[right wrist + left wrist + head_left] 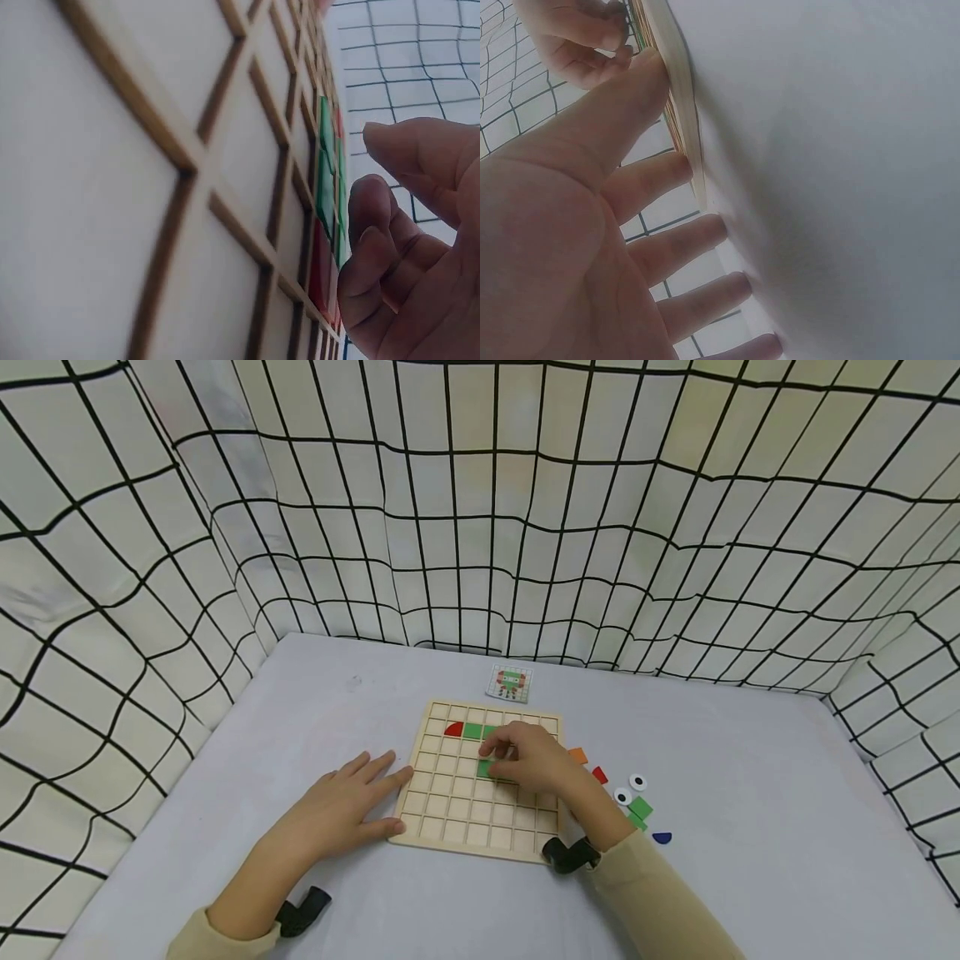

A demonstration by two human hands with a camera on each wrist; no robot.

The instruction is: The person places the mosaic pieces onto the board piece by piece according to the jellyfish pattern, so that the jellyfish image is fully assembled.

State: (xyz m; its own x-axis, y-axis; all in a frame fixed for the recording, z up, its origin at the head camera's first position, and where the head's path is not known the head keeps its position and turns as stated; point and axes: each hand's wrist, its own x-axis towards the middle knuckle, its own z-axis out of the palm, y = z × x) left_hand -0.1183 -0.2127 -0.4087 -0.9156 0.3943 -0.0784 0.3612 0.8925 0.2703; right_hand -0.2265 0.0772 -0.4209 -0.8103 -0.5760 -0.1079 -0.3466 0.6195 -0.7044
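A wooden grid board (450, 833) lies flat on the table. In its upper rows sit a red quarter-round piece (453, 729), a green square (472, 731) beside it, and another green piece (484, 768) lower down. My right hand (528, 756) hovers over these rows and covers part of them. Its fingers are bent, thumb and forefinger apart, and the right wrist view shows nothing between them. With fingers spread straight, my left hand (341, 806) rests at the board's left side; the thumb (641, 75) touches the board's edge.
Right of the board lie loose pieces: an orange one (577, 755), a red one (600, 774), two eye discs (637, 782), green squares (641, 807) and a blue half-round (662, 837). A small pattern card (510, 682) lies behind the board. Black-lined white netting surrounds the table.
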